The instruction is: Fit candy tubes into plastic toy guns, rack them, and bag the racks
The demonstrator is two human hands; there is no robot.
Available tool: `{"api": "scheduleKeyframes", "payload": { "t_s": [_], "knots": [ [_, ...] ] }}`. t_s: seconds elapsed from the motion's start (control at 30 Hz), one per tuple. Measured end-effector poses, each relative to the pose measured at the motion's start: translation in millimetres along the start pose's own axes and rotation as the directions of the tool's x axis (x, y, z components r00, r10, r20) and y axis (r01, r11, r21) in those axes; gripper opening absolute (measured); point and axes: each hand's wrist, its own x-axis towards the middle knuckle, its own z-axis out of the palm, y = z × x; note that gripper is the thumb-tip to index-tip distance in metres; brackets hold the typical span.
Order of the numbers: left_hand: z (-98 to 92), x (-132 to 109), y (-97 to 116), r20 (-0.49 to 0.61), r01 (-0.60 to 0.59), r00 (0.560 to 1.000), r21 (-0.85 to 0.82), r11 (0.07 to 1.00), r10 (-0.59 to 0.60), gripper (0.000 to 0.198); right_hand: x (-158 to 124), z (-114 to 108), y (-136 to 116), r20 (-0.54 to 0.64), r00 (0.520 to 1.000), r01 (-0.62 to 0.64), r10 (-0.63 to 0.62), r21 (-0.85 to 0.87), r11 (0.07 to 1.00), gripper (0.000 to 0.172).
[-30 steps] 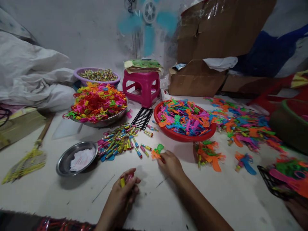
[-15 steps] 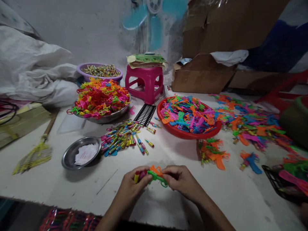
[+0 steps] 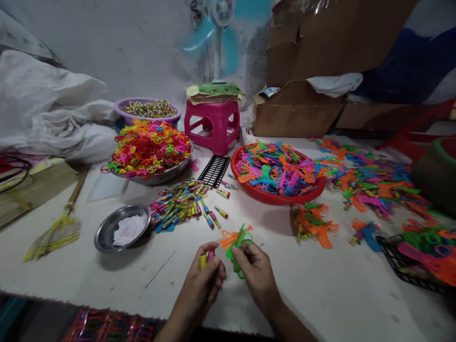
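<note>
My left hand (image 3: 204, 273) is closed around a few small pieces, a yellow one (image 3: 203, 261) and a pink-red one (image 3: 211, 253), above the white table (image 3: 228, 308). To its right, my right hand (image 3: 254, 270) pinches several flat plastic pieces: green ones (image 3: 238, 256) and an orange one (image 3: 228, 240), fanned out past the fingertips. The two hands are a little apart. Beyond them lies a loose pile of small colourful tubes (image 3: 185, 204). A red basin (image 3: 278, 195) heaped with bright plastic pieces stands behind, to the right.
A metal bowl with paper slips (image 3: 103, 232) sits at left, near a yellow brush (image 3: 57, 232). Behind are a heaped metal basin (image 3: 160, 175), a pink stool (image 3: 213, 114) and a black grid (image 3: 214, 170). At right are plastic piles (image 3: 377, 180) and a black basket (image 3: 409, 270).
My right hand has drawn the green and orange pieces away from my left hand and turned them more upright. The small yellow and pink-red pieces stay in my left hand. The view has shifted slightly.
</note>
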Motion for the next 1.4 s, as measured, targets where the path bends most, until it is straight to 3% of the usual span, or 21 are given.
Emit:
{"api": "scheduleKeyframes", "payload": {
  "t_s": [0.2, 0.4, 0.5, 0.6, 0.63, 0.7, 0.8, 0.87, 0.97, 1.03, 1.07, 1.13, 1.2, 1.3, 1.4],
  "knots": [
    [-3.5, -3, 3, 0.011, -0.085, 0.996, 0.229, 0.97, 0.085, 0.031, -3, 10, 3, 0.065, 0.997, 0.04, -0.043, 0.045, 0.998, 0.028],
    [-4.9, -4, 1, -0.024, -0.254, 0.949, 0.536, 0.805, 0.315, 0.027, -6, 11, 10, 0.042, 0.995, 0.085, -0.085, 0.014, 0.996, 0.023],
    [-2.9, -5, -7, -0.048, -0.345, 0.887, 0.591, 0.729, 0.459, 0.023, -7, 10, 12, 0.053, 0.993, 0.101, -0.101, 0.012, 0.995, 0.021],
    [-3.8, -3, -19, -0.075, -0.452, 0.753, 0.663, 0.597, 0.654, 0.019, -10, 16, 17, 0.019, 0.993, 0.116, -0.115, -0.035, 0.993, 0.02],
    [-4.7, -3, -23, -0.037, -0.48, 0.72, 0.695, 0.535, 0.693, 0.021, -12, 20, 18, -0.021, 0.993, 0.114, -0.115, -0.055, 0.992, 0.021],
    [-5.4, -1, -29, 0.087, -0.524, 0.701, 0.736, 0.428, 0.708, 0.027, -15, 26, 21, -0.116, 0.987, 0.102, -0.112, -0.088, 0.991, 0.022],
    [-1.6, 0, -32, 0.218, -0.549, 0.751, 0.731, 0.405, 0.623, 0.032, -11, 17, 18, -0.159, 0.98, 0.092, -0.118, -0.163, 0.982, 0.025],
    [1.4, 2, -29, 0.184, -0.499, 0.811, 0.714, 0.492, 0.556, 0.035, 0, -13, 11, -0.147, 0.98, 0.082, -0.137, -0.329, 0.941, 0.028],
    [-3.1, 7, -18, -0.049, -0.309, 0.904, 0.613, 0.728, 0.425, 0.033, 25, -82, -5, -0.233, 0.958, 0.007, -0.17, -0.57, 0.821, 0.026],
    [-11.9, 12, -7, -0.233, -0.11, 0.95, 0.378, 0.919, 0.21, 0.025, 41, -119, -14, -0.331, 0.907, -0.054, -0.261, -0.706, 0.707, 0.02],
    [-16.5, 15, -2, -0.27, -0.008, 0.961, 0.206, 0.979, 0.064, 0.022, 48, -126, -15, -0.327, 0.885, -0.06, -0.331, -0.785, 0.616, 0.019],
    [-23.4, 19, 5, -0.209, 0.159, 0.959, -0.151, 0.976, -0.189, 0.019, 62, -115, -10, -0.227, 0.888, -0.001, -0.401, -0.871, 0.491, 0.024],
    [-26.7, 22, 9, -0.069, 0.264, 0.948, -0.38, 0.887, -0.312, 0.014, 75, -74, 5, -0.039, 0.926, 0.151, -0.377, -0.875, 0.461, 0.028],
    [-32.4, 22, 11, 0.045, 0.338, 0.929, -0.499, 0.798, -0.366, 0.016, 95, -1, 32, 0.239, 0.909, 0.372, -0.341, -0.833, 0.409, 0.04],
    [-46.8, 17, 12, 0.049, 0.314, 0.938, -0.538, 0.782, -0.342, 0.022, 103, 38, 48, 0.429, 0.849, 0.521, -0.309, -0.78, 0.347, 0.039]
  ]
}}
